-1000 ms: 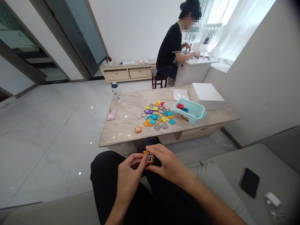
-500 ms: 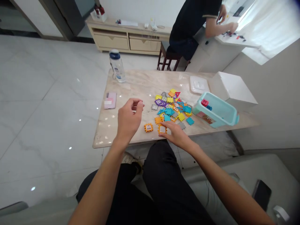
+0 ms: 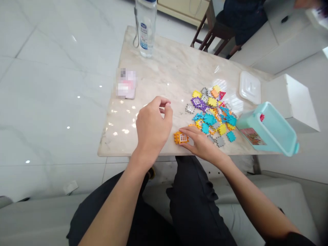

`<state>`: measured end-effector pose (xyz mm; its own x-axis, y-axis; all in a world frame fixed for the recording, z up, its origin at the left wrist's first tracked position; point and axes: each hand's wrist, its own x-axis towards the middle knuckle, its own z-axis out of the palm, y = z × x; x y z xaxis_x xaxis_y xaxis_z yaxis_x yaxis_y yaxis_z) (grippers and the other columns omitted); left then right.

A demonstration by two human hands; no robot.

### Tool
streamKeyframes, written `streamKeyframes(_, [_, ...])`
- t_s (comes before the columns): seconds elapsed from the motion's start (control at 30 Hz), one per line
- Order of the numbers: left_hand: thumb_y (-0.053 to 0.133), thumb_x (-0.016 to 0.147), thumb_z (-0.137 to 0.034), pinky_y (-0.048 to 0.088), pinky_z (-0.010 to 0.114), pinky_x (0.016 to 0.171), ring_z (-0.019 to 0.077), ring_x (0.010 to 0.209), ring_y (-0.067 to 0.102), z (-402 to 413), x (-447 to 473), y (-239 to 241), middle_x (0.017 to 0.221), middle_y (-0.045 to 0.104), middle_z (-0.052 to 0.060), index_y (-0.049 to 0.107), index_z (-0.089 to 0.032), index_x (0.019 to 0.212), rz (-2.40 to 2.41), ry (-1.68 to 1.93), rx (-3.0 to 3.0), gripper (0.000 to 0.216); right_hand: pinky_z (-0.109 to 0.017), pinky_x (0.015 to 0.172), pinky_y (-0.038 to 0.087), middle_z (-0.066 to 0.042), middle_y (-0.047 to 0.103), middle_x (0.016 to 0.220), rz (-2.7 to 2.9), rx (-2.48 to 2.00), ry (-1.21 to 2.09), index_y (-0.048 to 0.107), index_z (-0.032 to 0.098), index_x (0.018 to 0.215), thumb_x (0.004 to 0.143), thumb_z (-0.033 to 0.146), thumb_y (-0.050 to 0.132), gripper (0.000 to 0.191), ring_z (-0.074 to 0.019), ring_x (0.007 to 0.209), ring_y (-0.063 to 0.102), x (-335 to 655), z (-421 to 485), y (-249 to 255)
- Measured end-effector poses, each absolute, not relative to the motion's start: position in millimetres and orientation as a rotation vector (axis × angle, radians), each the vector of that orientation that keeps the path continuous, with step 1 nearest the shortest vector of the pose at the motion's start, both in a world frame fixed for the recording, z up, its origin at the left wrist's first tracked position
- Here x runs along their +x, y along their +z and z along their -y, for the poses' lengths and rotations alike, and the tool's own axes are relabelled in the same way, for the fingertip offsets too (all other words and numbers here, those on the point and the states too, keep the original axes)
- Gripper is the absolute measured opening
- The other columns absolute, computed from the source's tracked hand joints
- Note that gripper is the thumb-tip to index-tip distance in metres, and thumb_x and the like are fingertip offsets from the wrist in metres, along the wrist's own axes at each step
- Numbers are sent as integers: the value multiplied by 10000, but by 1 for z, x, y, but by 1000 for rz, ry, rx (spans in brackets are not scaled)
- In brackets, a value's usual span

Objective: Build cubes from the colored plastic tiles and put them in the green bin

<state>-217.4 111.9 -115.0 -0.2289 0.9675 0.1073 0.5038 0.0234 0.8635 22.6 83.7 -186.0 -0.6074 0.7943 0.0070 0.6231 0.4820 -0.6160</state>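
My right hand (image 3: 196, 140) pinches an orange toothed puzzle tile (image 3: 183, 137) with a white window pattern between thumb and fingers, at the table's near edge. More orange teeth show at its left side, where a second orange tile (image 3: 176, 137) touches or overlaps it; I cannot tell which. My left hand (image 3: 155, 124) hovers over the table to the left, fingers loosely curled and the thumb a little apart, with nothing visible in it. Beyond my right hand lies a pile of toothed tiles (image 3: 209, 119) in blue, yellow, purple, grey, orange and red.
A turquoise bin (image 3: 278, 128) with a red piece inside stands right of the pile. Behind it are a clear lid (image 3: 250, 87) and a white box (image 3: 303, 102). A water bottle (image 3: 148, 30) and a pink item (image 3: 126, 85) are at the left. A person sits beyond the table.
My right hand has brought its orange tile up to the other orange tile, which lay apart before. The camera view has shifted closer over the table. My left hand stays curled.
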Motion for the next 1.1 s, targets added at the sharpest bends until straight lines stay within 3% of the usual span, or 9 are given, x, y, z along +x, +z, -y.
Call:
streamKeyframes(0.47, [627, 1016, -225, 601, 297, 740, 160, 799, 765, -109, -223, -112, 1042, 843, 11, 757, -241, 1051, -1819, 1178, 1472, 136, -610, 1179, 567, -189, 719, 1417, 2566, -1271, 805, 689, 179, 1469, 1038, 280, 753, 447, -380, 1332, 675, 12, -90, -184])
streamKeyframes(0.67, [629, 1003, -194, 606, 301, 746, 171, 874, 779, -110, -224, -113, 1123, 838, 15, 739, -245, 1080, -1826, 1206, 1491, 144, -595, 1174, 569, -174, 699, 1407, 2581, -1267, 835, 683, 200, 1469, 1044, 266, 740, 434, -370, 1329, 665, 13, -91, -187])
streamKeyframes(1.1, [593, 1014, -140, 606, 380, 971, 228, 1083, 733, -110, -227, -114, 1205, 779, 51, 716, -248, 1102, -1812, 1197, 1524, 186, -614, 1150, 565, -159, 690, 1371, 2590, -1268, 830, 671, 238, 1479, 1024, 272, 755, 464, -374, 1301, 655, 18, -92, -183])
